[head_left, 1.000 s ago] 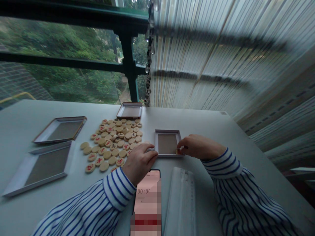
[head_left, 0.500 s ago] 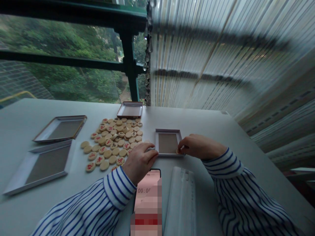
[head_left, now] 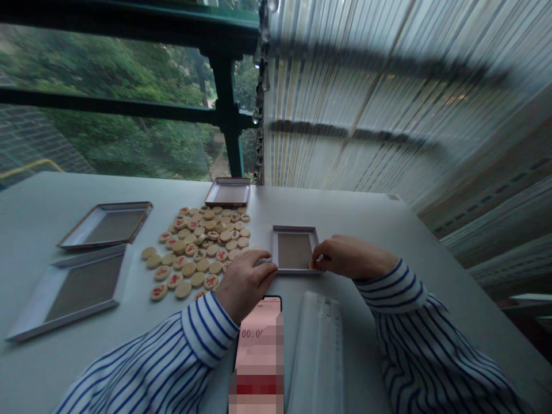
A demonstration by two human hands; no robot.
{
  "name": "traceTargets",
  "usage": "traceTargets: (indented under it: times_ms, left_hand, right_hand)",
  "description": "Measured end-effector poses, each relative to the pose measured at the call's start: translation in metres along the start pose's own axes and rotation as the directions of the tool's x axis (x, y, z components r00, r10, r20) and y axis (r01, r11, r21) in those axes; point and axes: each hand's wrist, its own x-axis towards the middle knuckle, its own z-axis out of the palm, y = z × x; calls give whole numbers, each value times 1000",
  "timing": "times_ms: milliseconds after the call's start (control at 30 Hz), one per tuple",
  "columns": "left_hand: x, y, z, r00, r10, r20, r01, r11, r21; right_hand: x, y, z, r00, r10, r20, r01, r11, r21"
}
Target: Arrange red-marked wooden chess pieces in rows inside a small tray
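Note:
A small open cardboard box (head_left: 294, 251) with white walls and a grey-brown bottom lies in front of me. Against its left wall my left hand (head_left: 249, 280) is closed, thumb at the near left corner and fingers along the side. My right hand (head_left: 345, 256) reaches over the right wall and pinches a round Chinese chess piece (head_left: 312, 265) in the near right corner; the fingers partly cover it. To the left of the box spreads a loose heap of wooden Chinese chess pieces (head_left: 202, 265), some showing red or black characters, others blank side up.
Two open box halves lie at the left: a brown-edged one (head_left: 112, 225) and a white-walled one (head_left: 84, 287). Another small open box half (head_left: 228, 192) sits behind the heap. Near me are a phone (head_left: 263, 322) showing a timer and a clear plastic-wrapped item (head_left: 317, 351).
Almost nothing differs. Both hands stay at the box, and the piece in my right hand remains in the near right corner.

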Motion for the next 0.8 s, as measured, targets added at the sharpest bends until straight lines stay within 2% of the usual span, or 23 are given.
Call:
traceTargets:
  times_ms: [800]
  left_hand:
    - [0, 1, -1, 1000, -4, 5, 4, 1000, 11]
  right_hand:
    - [-1, -2, -1, 1000, -3, -3, 3, 999, -48]
